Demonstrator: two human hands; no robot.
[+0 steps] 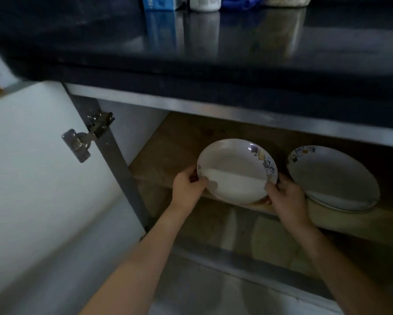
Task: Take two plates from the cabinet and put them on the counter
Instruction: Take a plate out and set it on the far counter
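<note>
A white plate (234,171) with a coloured pattern on its rim is at the front edge of the wooden cabinet shelf (168,146). My left hand (187,188) grips its left rim and my right hand (286,198) grips its right rim, fingers under the plate. To the right, a second white plate (334,176) with a similar pattern lies on the same shelf, seemingly on top of another plate. The dark glossy counter (213,42) runs above the cabinet opening.
The white cabinet door (32,167) stands open at the left, with a metal hinge (86,137). At the back of the counter stand a blue carton (161,3), a white container (204,4) and a blue bag (241,2). A lower shelf (247,233) lies beneath.
</note>
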